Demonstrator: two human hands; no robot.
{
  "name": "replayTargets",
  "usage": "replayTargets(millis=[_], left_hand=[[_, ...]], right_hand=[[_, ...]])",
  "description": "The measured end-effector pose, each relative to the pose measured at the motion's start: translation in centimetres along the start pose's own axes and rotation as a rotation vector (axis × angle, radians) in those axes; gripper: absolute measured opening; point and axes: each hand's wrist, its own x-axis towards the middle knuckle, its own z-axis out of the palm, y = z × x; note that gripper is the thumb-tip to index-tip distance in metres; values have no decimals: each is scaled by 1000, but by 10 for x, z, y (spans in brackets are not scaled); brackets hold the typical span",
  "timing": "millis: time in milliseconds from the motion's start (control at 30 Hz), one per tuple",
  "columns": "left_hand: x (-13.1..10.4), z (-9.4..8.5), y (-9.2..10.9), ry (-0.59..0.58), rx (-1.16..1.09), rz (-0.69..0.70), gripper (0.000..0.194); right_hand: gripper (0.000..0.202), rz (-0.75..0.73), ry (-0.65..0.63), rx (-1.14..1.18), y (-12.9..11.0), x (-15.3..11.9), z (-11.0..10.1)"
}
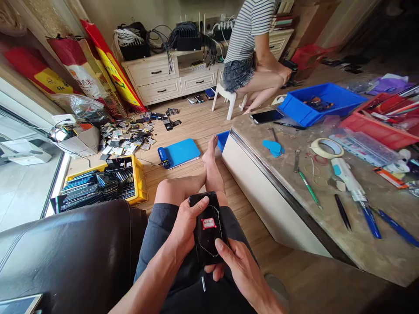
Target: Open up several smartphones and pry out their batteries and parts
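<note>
A black smartphone (209,237) lies tilted between both hands above my lap, a pale wavy line running across its dark face. On it sits a small red-edged white label (208,223) with handwriting too small to read. My left hand (185,224) grips the phone's upper left side, thumb lying on the face near the top. At the lower right, my right hand (237,257) is closed around the phone, its thumb on the face and fingertips showing below the bottom edge.
A yellow crate (141,181) packed with phones stands at left, near scattered batteries (127,137) and a blue folder (181,152). Right, a table (294,209) bears a blue bin (301,115), tape roll (326,148) and tools. Behind it, a person (250,43) sits on a white stool (225,96).
</note>
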Motion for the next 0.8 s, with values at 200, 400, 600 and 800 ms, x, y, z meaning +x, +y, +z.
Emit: replayTargets(millis=[200,400,600,800], left_hand=[[5,-5,26,-105,17,-28,52],[17,-15,61,-288,543,11,37],[24,-7,78,-525,1074,197,44],[26,3,57,-391,1083,342,46]], right_hand=[[60,-25,-98,73,-3,-4,-6],[60,0,-134,-6,-1,-9,-9],[63,25,-130,-70,-6,-11,-3],[63,7,-70,-55,-1,-11,-1]])
